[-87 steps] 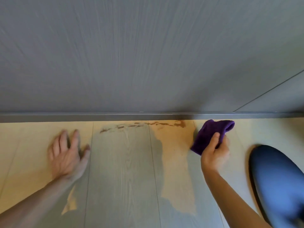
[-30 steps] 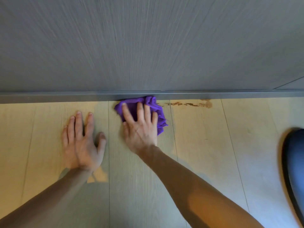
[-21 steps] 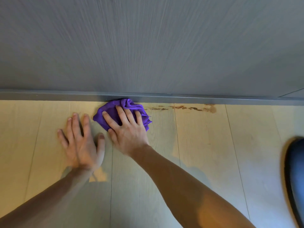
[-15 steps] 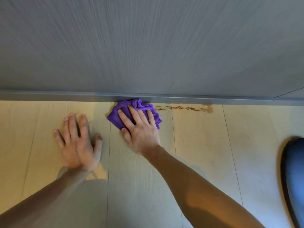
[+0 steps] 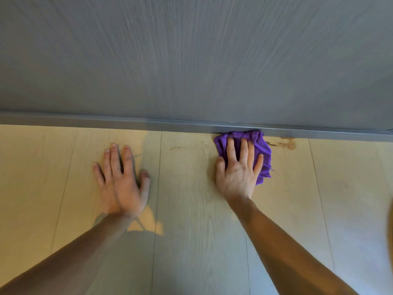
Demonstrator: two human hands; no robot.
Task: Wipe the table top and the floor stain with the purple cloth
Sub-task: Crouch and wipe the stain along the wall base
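The purple cloth (image 5: 262,150) lies crumpled on the pale wood floor (image 5: 191,209), tight against the grey skirting (image 5: 127,121). My right hand (image 5: 239,169) presses flat on it with straight, spread fingers. A brown stain (image 5: 286,144) shows on the floor just right of the cloth, along the skirting. A faint brown smear (image 5: 175,148) is left of the cloth. My left hand (image 5: 122,179) rests flat on the floor, fingers spread, well to the left of the cloth.
A grey wood-grain wall panel (image 5: 191,60) fills the upper half of the view. A blurred edge of something (image 5: 390,231) shows at the right border. Floorboard seams run away from me toward the skirting.
My right hand has slid the cloth to the right along the skirting, covering more of the stain. Only the stain's right end still shows. My left hand stays flat on the floor.
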